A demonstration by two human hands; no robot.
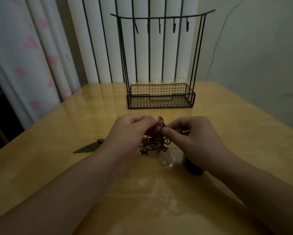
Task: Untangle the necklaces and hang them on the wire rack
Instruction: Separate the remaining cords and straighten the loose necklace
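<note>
Left hand [135,126] pinches top of tangled necklaces [156,141] above table [227,133]; right hand [191,133] pinches strand beside it. Clump dangles between hands, near wire rack [161,97], hooks bare. Best: tease loops apart gently, no yanking.

My left hand [133,128] covers the top of the tangled necklaces [156,143], so I cannot count the strands, while a dark object [194,167] under my right hand [191,134] is mostly hidden and too dim to name.
</note>
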